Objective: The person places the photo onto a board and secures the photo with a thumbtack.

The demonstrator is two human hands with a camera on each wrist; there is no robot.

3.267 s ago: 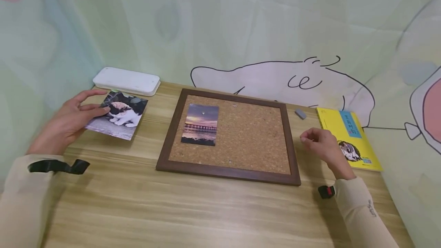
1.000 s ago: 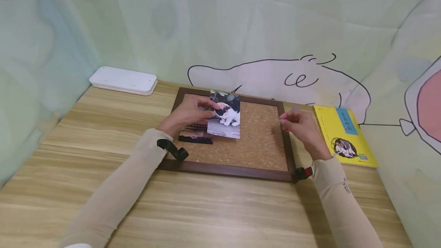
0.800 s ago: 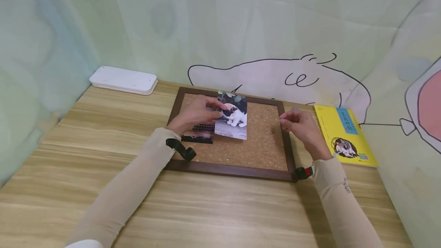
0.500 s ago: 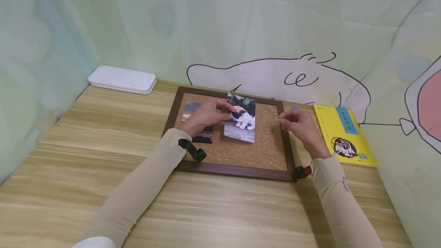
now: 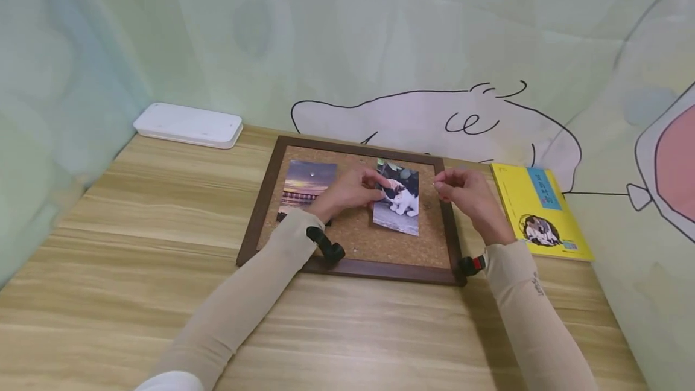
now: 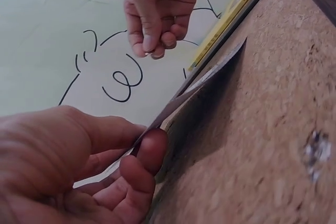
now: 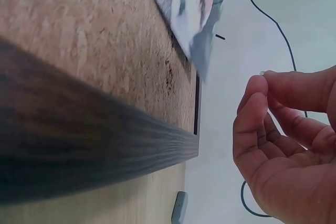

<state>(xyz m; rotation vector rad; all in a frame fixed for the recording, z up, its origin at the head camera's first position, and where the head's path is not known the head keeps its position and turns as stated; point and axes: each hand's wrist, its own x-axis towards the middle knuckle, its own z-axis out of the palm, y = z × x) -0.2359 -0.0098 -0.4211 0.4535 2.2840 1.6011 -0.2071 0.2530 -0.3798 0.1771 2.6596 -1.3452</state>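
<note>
My left hand (image 5: 355,190) pinches the left edge of a cat photo (image 5: 399,204) between thumb and fingers. The photo tilts over the right-of-middle part of a cork board (image 5: 396,252) with a brown frame; the left wrist view shows its far end lifted, with shadow beneath. Over the frame's right side, my right hand (image 5: 467,195) pinches a tiny pale thumbtack (image 7: 262,73), mostly hidden by the fingertips. A sunset photo (image 5: 309,183) lies on the board's left part under a silver tack (image 5: 312,174), partly covered by my left hand.
A white flat case (image 5: 187,124) sits at the back left of the wooden table (image 5: 136,228). To the board's right lies a yellow book (image 5: 543,222). A small grey block (image 7: 179,208) shows beyond the frame. Another shiny tack (image 6: 317,153) is in the cork.
My left hand has carried the cat photo from the table's left side rightward over the board, past the sunset photo. My right hand has shifted slightly left, its pinch unchanged.
</note>
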